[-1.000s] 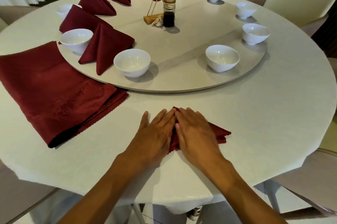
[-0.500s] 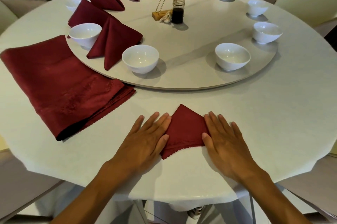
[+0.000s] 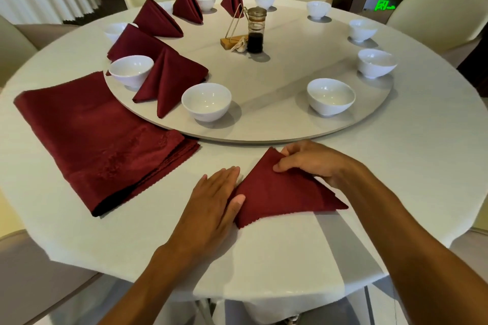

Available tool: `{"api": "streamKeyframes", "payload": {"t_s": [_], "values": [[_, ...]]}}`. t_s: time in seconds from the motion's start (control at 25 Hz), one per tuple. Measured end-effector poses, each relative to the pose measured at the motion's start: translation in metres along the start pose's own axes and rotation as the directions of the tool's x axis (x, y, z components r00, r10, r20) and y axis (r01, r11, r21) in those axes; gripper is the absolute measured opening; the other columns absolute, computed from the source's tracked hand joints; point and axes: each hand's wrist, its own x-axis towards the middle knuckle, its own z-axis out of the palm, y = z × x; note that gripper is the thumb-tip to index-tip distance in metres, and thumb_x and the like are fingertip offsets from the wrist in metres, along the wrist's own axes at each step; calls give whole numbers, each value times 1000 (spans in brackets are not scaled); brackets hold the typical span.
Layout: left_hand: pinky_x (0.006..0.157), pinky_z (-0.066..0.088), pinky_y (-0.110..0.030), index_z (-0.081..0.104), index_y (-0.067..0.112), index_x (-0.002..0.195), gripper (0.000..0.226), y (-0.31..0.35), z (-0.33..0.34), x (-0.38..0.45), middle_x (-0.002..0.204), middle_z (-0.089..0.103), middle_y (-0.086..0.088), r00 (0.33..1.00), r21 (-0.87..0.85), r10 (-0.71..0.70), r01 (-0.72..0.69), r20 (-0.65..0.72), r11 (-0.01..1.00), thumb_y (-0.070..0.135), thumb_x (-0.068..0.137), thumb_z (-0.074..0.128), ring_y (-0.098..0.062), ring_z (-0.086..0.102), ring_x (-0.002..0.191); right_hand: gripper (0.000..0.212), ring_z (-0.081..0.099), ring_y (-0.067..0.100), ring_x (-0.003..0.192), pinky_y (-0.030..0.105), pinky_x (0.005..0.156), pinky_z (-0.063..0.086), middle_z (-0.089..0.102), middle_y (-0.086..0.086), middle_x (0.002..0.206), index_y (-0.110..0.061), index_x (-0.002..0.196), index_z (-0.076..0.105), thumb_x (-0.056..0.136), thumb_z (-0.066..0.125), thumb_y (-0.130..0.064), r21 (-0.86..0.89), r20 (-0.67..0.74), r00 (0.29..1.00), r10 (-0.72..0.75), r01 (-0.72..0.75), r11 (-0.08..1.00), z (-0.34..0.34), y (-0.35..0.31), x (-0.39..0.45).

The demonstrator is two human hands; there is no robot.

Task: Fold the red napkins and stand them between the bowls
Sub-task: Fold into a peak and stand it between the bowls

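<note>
Change: right hand (image 3: 309, 163), lately flat beside the napkin (image 3: 280, 192), now pinches its far corner in curled fingers. Left hand (image 3: 214, 203): flat, fingers straight, pressing the left edge. Napkin: folded triangle on the surface (image 3: 396, 166). Light, limp cloth; take by corners.

Two bare forearms, no sleeves, left hand (image 3: 214, 203), right hand (image 3: 314, 163)

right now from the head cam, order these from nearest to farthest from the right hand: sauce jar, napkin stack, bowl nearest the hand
From the right hand:
1. Bowl, just beyond it on the turntable's near edge.
2. Napkin stack, far to the left on the table.
3. Sauce jar, at the turntable's centre, farthest back.
</note>
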Motion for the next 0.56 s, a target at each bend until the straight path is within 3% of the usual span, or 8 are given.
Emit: {"api": "streamKeyframes", "payload": {"t_s": [0.12, 0.2, 0.28, 0.36, 0.44, 0.56], "values": [[106, 39, -37, 54, 13, 136, 48, 28, -26, 33, 135, 56, -4, 962, -6, 26, -28, -270, 1000, 35, 95, 45, -16, 49, 124, 17, 62, 19, 66, 32, 65, 50, 66, 7, 73, -16, 77, 60, 79, 76, -16, 336, -221, 967, -131, 201, 920, -17, -17, -11], [90, 49, -38, 62, 13, 122, 37, 51, -36, 66, 113, 62, -2, 930, -17, 43, -53, -366, 998, 30, 91, 53, -18, 56, 103, 18, 63, 18, 64, 32, 63, 53, 66, 6, 70, -15, 76, 58, 78, 75, -13, 390, -471, 869, -152, 360, 848, -19, -32, -3], [84, 52, -35, 62, 16, 121, 35, 71, -37, 103, 105, 61, 1, 969, -130, -41, 9, -243, 991, 35, 93, 58, -16, 58, 96, 17, 63, 18, 66, 35, 64, 53, 64, 3, 72, -15, 76, 54, 77, 71, -16, 233, -659, 731, -177, 422, 876, -16, -47, 17], [80, 51, -28, 63, 20, 114, 28, 76, -24, 133, 96, 60, 5, 984, -163, -175, 167, -38, 972, 39, 93, 61, -13, 60, 89, 14, 60, 15, 69, 29, 61, 48, 62, -2, 76, -16, 82, 53, 78, 66, -19, 39, -729, 647, -223, 365, 930, -8, -57, 38], [68, 51, -27, 63, 20, 94, 10, 66, -8, 152, 81, 60, 5, 976, -105, -216, 214, -16, 971, 30, 92, 61, -12, 60, 73, 14, 58, 13, 72, 27, 63, 47, 59, -3, 79, -17, 87, 51, 82, 64, -21, -40, -751, 614, -243, 325, 945, -2, -59, 57], [55, 45, -27, 57, 20, 76, 13, 41, 10, 162, 71, 58, 0, 962, -65, -267, 263, -59, 963, 20, 89, 56, -17, 58, 63, 23, 59, 12, 79, 35, 75, 53, 60, -5, 87, -19, 94, 51, 88, 64, -37, -54, -738, 622, -261, 331, 942, 4, -53, 76]]}}
